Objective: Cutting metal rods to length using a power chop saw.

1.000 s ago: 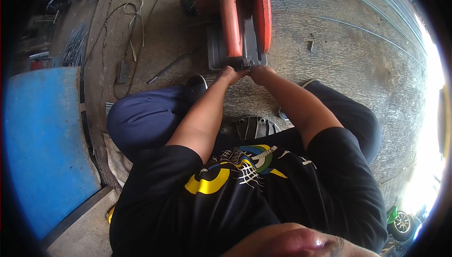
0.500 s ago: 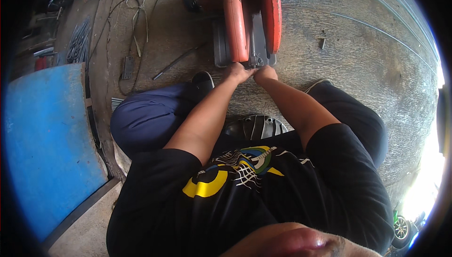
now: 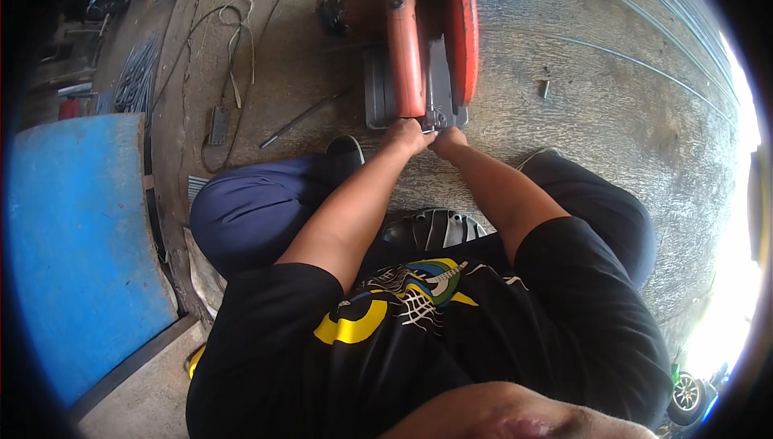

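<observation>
A red cut-off saw (image 3: 405, 53) with a long handle, a round blade guard and a grey base (image 3: 376, 101) stands on the floor ahead of me. My left hand (image 3: 409, 136) is curled at the near end of the base, just below the handle's tip. Close beside it on the right, my right hand (image 3: 448, 142) is also curled, at the base's near corner. Small metal fittings show between the two hands. The fingertips are mostly hidden, and whatever they grip cannot be made out.
A blue panel (image 3: 84, 254) lies at the left. Cable (image 3: 231, 77), a dark rod (image 3: 298, 121) and a bundle of metal pieces (image 3: 135, 77) lie left of the saw. A short metal piece (image 3: 545, 88) and long thin rods (image 3: 644, 12) are at the right.
The whole view has shifted slightly, so the saw and floor items appear a little lower. Both hands remain at the near end of the saw's base, with little change in pose.
</observation>
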### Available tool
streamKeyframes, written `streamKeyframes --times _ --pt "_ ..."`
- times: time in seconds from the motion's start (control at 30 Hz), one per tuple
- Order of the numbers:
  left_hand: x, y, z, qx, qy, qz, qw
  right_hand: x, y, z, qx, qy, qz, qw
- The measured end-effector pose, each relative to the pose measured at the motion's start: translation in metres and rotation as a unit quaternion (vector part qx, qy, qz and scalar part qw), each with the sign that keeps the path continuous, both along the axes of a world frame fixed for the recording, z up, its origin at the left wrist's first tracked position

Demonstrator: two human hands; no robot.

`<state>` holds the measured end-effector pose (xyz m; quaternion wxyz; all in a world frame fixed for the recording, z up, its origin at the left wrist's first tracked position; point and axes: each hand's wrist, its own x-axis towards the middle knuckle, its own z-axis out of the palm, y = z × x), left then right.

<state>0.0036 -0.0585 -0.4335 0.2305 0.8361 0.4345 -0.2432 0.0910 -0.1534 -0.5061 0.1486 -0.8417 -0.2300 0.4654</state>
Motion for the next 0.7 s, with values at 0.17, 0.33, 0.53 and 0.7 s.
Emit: streamKeyframes --times 0.17,0.33,0.53,0.7 --pt "0.008 0.018 -0.015 -0.085 0.031 -0.052 0.995 -0.001 -0.002 0.005 0.001 -0.016 -0.021 1.0" --pt "0.016 0.027 -0.019 -0.057 0.061 -0.121 0.989 0.007 -0.005 0.01 -0.011 0.053 0.013 0.998" --pt "0.013 0.021 -0.021 -0.326 0.104 0.113 0.933 0.007 -0.008 0.009 0.019 0.07 0.028 0.997" --pt "0.013 0.014 -0.014 -0.244 0.101 0.093 0.96 0.006 -0.011 0.009 0.036 0.086 -0.043 0.995"
